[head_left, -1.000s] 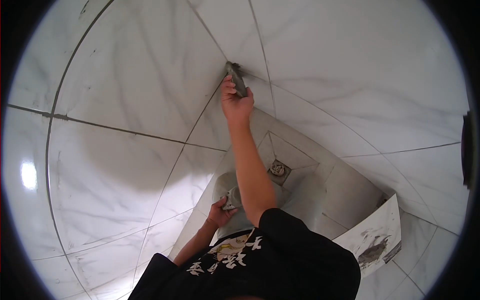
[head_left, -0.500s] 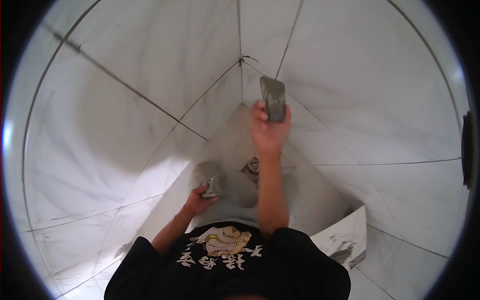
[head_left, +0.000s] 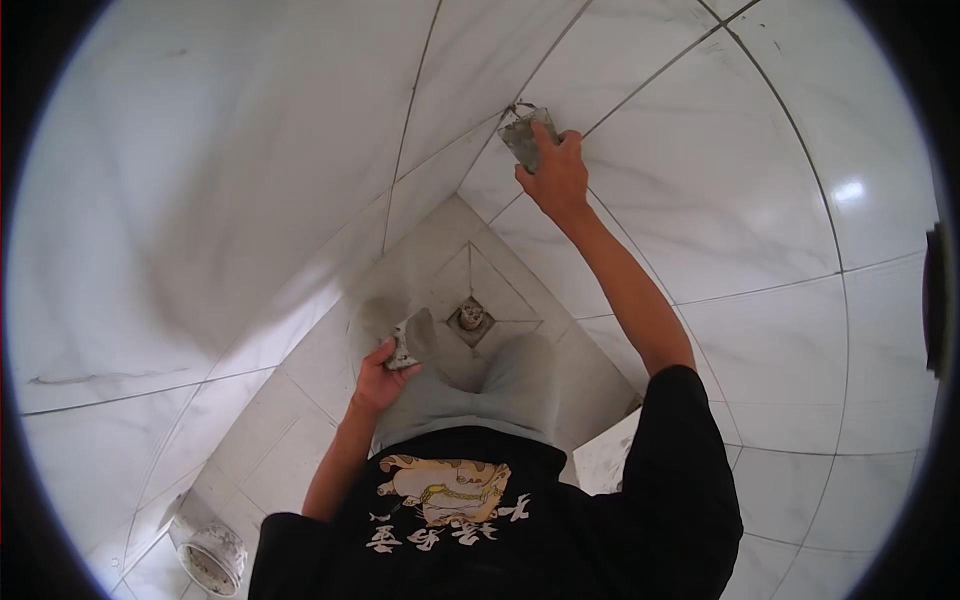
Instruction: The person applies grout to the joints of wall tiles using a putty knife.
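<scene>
High in the wall corner, my right hand [head_left: 560,180] grips a flat, grey, paste-smeared scraper [head_left: 522,142]. The scraper's far edge lies at the tile joint, with one finger stretched along its face. Lower down, in front of my trousers, my left hand [head_left: 380,378] is closed around a small, speckled whitish piece [head_left: 406,345] with grey paste on it. Its exact kind is hard to make out. A dark scrap [head_left: 520,106] sticks out of the corner joint just beyond the scraper.
White marbled wall tiles [head_left: 740,200] rise on both sides. Between my legs and the corner is a square floor drain opening [head_left: 470,318]. A dirty white bucket [head_left: 212,558] stands at lower left, and a cut tile piece [head_left: 605,455] leans at right.
My view has turned. My right hand has carried the scraper from in front of the corner up against the corner joint. The left hand keeps its hold on the speckled piece.
</scene>
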